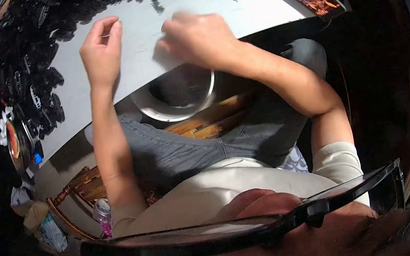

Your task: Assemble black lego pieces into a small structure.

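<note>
Head view, I note my left hand (101,52) flat, fingers pressed together on the grey worktop (261,7), right hand (198,37) blurred at its near edge, grip I cannot tell, metal bowl (173,96) directly below, black plastic parts (33,43) heaped at far left corner.

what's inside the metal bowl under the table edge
The metal bowl sits between the person's knees, below the white table. Its visible inside looks dark, with nothing clearly in it. The table edge and the right hand cover its far part, so any contents there stay hidden.
</note>
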Available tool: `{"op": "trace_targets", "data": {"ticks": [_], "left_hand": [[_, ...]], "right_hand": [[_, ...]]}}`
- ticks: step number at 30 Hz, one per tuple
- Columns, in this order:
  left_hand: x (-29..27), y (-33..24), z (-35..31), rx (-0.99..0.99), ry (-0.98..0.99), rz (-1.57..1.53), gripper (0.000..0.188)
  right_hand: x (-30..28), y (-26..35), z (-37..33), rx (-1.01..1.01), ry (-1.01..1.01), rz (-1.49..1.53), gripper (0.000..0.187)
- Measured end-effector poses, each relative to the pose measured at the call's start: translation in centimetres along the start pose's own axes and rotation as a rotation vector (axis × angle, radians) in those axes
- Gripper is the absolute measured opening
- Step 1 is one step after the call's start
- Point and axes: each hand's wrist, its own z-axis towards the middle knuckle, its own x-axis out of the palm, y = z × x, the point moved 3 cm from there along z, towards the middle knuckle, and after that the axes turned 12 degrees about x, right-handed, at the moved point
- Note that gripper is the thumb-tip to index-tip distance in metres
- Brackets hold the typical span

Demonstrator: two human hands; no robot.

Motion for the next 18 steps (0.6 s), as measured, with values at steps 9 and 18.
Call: {"op": "trace_targets", "data": {"ticks": [9, 18], "left_hand": [[4.9, -3.5, 9.0, 0.715, 0.091, 0.571, 0.034], [10.6, -2.4, 13.5, 0.536, 0.164, 0.722, 0.053]], "right_hand": [[2.7, -2.1, 5.6, -0.055, -0.006, -0.156, 0.021], [0.4, -3.4, 4.4, 0.0, -0.083, -0.213, 0.019]]}}
